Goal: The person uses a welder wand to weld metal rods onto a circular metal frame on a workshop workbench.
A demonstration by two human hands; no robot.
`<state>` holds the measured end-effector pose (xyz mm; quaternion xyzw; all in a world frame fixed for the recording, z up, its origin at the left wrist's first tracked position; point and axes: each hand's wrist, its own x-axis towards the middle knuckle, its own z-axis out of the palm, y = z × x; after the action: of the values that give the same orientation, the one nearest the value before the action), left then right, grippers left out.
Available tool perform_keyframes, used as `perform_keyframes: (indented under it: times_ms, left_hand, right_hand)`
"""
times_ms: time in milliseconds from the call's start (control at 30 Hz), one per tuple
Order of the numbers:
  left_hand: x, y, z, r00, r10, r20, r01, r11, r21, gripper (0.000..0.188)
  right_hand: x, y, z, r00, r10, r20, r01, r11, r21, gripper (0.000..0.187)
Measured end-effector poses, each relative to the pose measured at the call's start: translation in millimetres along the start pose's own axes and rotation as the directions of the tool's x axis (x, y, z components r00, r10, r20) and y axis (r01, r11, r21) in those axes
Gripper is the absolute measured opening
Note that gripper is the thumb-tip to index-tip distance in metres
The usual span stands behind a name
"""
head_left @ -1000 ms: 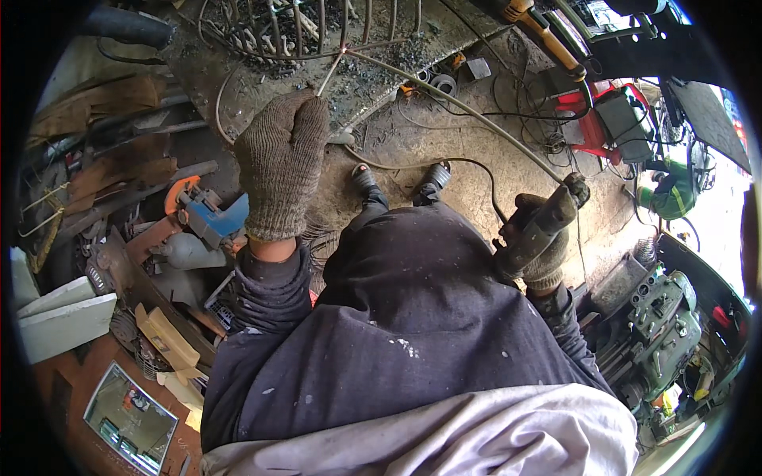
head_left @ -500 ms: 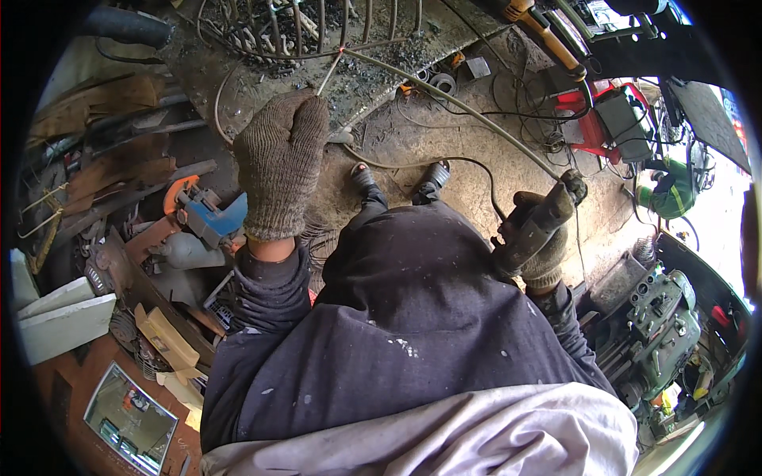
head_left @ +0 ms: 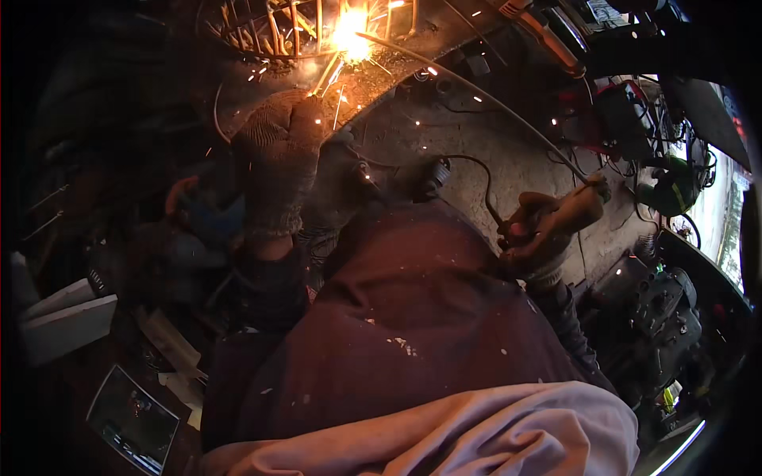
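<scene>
My left hand (head_left: 274, 163), in a knitted work glove, is closed on a thin metal rod (head_left: 326, 75), whose far end points up to the bright glow. My right hand (head_left: 536, 238), gloved too, grips an electrode holder (head_left: 578, 209). From its jaws a long welding rod (head_left: 492, 99) runs up and left to a blazing arc (head_left: 350, 36). The arc burns at the near rim of a round cage of bent metal bars (head_left: 298, 24) on the worktable, and sparks fly from it. Glare hides the exact contact point.
A cable (head_left: 482, 170) loops over the floor to the electrode holder. An orange-handled tool (head_left: 548, 44) lies at the far right. Dim grey-green machinery (head_left: 667, 309) stands at right. Pale boards (head_left: 67, 321) and a framed reflective panel (head_left: 133, 420) are at left.
A small red glow at the rod's tip has become a bright arc with sparks, and the surroundings look darker. My right hand has tilted the holder slightly outward; my left hand stays nearly in place.
</scene>
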<state>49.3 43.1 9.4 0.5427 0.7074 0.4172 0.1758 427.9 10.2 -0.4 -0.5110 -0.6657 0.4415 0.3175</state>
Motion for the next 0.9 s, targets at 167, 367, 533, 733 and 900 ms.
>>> perform_keyframes:
  times_ms: [167, 367, 533, 733, 900]
  left_hand:
    - [3, 5, -2, 0.993, -0.112, 0.049, 0.113, 0.993, -0.030, 0.020]
    - [4, 1, -3, 0.998, -0.038, 0.054, 0.037, 0.999, 0.015, 0.021]
    - [8, 0, -3, 0.995, 0.097, 0.038, -0.102, 0.984, 0.143, 0.022]
    - [8, 3, -4, 0.996, 0.082, 0.043, -0.087, 0.987, 0.136, 0.022]
    - [5, 3, -3, 1.000, 0.007, 0.029, -0.010, 0.994, 0.111, 0.021]
  right_hand:
    - [6, -13, -1, 0.990, 0.124, -0.064, -0.128, 0.990, -0.057, 0.044]
    - [-4, 11, -3, 0.934, 0.356, 0.037, -0.358, 0.926, 0.117, 0.061]
    - [1, -3, -1, 0.973, 0.230, 0.030, -0.231, 0.972, 0.032, 0.042]
    - [-3, 2, 0, 0.959, 0.285, -0.001, -0.283, 0.952, 0.119, 0.043]
    - [-3, 0, -3, 0.944, 0.331, -0.004, -0.329, 0.939, 0.094, 0.052]
